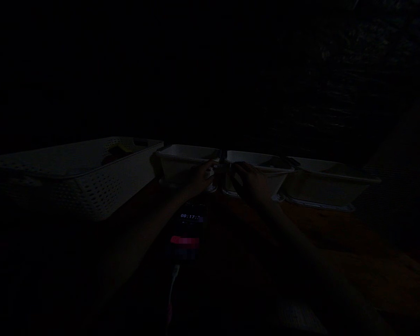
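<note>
The scene is very dark and fine detail is lost. My left hand (200, 178) reaches forward in front of a pale plastic bin (175, 163), its fingers pointing right and the thumb apart below them. To its right, my right hand (254, 184) is in front of a second pale bin (278, 170). Its fingers are bent, with a gap between them and the thumb. A narrow space separates the two hands. I can make out nothing held in either one, though a small item could be lost in the dark.
A large white perforated basket (133, 175) stands at left, with a dim yellowish item (121, 149) inside. A third pale bin (325, 186) is at right. Between my forearms, a phone (187, 233) showing a timer lies on the brown surface (336, 233), a cable (173, 277) running towards me.
</note>
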`<action>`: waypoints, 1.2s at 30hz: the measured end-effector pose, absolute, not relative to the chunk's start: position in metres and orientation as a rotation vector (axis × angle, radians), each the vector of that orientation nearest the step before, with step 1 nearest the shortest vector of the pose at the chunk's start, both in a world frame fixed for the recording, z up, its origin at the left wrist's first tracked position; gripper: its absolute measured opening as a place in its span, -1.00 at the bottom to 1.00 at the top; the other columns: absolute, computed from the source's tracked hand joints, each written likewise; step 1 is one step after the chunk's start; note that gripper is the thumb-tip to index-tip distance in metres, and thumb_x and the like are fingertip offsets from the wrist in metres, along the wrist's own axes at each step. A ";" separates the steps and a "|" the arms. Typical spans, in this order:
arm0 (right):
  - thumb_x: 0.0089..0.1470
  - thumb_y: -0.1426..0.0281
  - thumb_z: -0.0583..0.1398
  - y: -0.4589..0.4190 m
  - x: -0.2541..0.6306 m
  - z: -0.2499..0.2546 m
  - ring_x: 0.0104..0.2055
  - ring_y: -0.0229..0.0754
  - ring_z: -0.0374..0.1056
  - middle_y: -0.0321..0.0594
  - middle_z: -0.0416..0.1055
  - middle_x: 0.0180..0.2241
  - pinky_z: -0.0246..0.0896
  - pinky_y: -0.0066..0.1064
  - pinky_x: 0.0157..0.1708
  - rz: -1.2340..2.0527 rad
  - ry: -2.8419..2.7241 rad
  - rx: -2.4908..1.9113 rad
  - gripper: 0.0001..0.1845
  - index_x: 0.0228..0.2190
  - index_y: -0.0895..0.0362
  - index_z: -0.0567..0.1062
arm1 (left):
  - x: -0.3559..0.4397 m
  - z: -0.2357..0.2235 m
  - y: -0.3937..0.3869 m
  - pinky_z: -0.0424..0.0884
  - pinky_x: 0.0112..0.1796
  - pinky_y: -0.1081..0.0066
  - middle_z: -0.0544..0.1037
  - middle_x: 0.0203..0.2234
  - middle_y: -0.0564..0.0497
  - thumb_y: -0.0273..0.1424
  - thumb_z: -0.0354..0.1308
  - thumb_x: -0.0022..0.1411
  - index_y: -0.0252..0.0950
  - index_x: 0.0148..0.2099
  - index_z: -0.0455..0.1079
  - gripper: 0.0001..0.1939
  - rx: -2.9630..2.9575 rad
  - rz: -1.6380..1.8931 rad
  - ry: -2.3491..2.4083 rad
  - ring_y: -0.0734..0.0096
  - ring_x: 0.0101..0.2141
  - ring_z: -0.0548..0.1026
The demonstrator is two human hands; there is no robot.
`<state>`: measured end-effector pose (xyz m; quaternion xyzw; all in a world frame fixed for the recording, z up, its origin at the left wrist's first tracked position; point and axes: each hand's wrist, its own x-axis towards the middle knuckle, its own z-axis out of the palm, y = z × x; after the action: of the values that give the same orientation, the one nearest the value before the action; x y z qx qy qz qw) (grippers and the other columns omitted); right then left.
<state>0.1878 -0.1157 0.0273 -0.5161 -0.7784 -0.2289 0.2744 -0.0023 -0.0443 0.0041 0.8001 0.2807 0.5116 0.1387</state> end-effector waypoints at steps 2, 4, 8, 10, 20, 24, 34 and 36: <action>0.19 0.33 0.00 -0.115 0.192 0.031 -0.02 -0.04 0.28 -0.12 0.33 0.02 0.12 -0.26 -0.10 -0.682 -2.056 -1.382 -0.60 0.05 0.10 0.33 | -0.006 0.010 -0.051 0.19 0.09 0.19 0.41 0.00 -0.03 -0.51 0.10 0.10 -0.20 0.03 0.34 -0.59 2.534 1.456 0.819 0.24 0.07 0.31; 0.18 0.34 0.01 -0.114 0.196 0.033 -0.02 -0.03 0.27 -0.10 0.31 0.03 0.09 -0.23 -0.09 -0.715 -2.004 -1.394 -0.62 0.02 0.11 0.34 | -0.009 0.013 -0.053 0.12 0.15 0.18 0.35 0.07 -0.04 -0.55 0.05 0.11 -0.21 0.09 0.30 -0.53 2.656 1.470 0.843 0.26 0.13 0.23; 0.17 0.33 0.03 -0.113 0.198 0.033 -0.01 -0.03 0.25 -0.11 0.31 0.03 0.03 -0.21 -0.06 -0.713 -1.949 -1.397 -0.62 0.02 0.09 0.33 | -0.014 0.009 -0.047 -0.04 0.21 0.09 0.23 0.18 -0.03 -0.56 0.03 0.11 -0.19 0.18 0.21 -0.44 2.771 1.441 1.024 0.22 0.20 0.10; 0.17 0.33 0.01 -0.113 0.198 0.032 -0.01 -0.04 0.25 -0.11 0.32 0.02 0.02 -0.21 -0.06 -0.699 -1.946 -1.392 -0.62 0.02 0.09 0.32 | -0.015 0.005 -0.043 -0.12 0.22 0.05 0.20 0.20 -0.03 -0.55 0.04 0.09 -0.18 0.20 0.18 -0.40 2.814 1.393 1.092 0.19 0.22 0.07; 0.19 0.30 -0.02 -0.100 0.210 0.028 -0.03 -0.03 0.26 0.00 0.35 -0.04 0.05 -0.18 -0.05 -0.699 -1.745 -1.413 -0.59 0.03 0.19 0.30 | -0.014 0.001 -0.041 -0.09 0.22 0.06 0.19 0.19 -0.10 -0.46 -0.03 0.17 -0.29 0.21 0.15 -0.47 2.991 1.308 1.269 0.18 0.20 0.09; 0.17 0.29 -0.01 -0.085 0.220 0.040 -0.02 0.01 0.28 0.01 0.35 -0.02 0.08 -0.14 -0.07 -0.669 -1.669 -1.491 -0.56 0.05 0.17 0.27 | -0.014 0.003 -0.044 -0.04 0.21 0.08 0.21 0.17 -0.09 -0.49 -0.04 0.17 -0.23 0.24 0.11 -0.44 3.018 1.297 1.293 0.20 0.19 0.11; 0.09 0.33 0.07 -0.028 0.223 0.086 -0.14 -0.01 0.38 -0.08 0.44 -0.13 0.23 -0.27 -0.23 -0.388 -1.848 -1.717 -0.48 0.11 0.06 0.22 | -0.015 0.001 -0.040 0.00 0.18 0.04 0.23 0.16 -0.09 -0.48 -0.01 0.15 -0.20 0.26 0.06 -0.39 3.041 1.285 1.320 0.15 0.17 0.13; 0.09 0.35 0.05 -0.024 0.219 0.094 -0.13 0.00 0.38 -0.07 0.43 -0.11 0.24 -0.24 -0.22 -0.384 -1.844 -1.698 -0.49 0.11 0.06 0.21 | -0.015 0.001 -0.041 0.00 0.18 0.04 0.23 0.15 -0.09 -0.47 -0.01 0.16 -0.20 0.26 0.07 -0.40 3.034 1.289 1.334 0.16 0.17 0.14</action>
<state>0.2191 -0.0237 0.0938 -0.6391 -0.6941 -0.1446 0.2982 -0.0150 -0.0409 0.0007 0.8349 0.3671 0.3548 -0.2055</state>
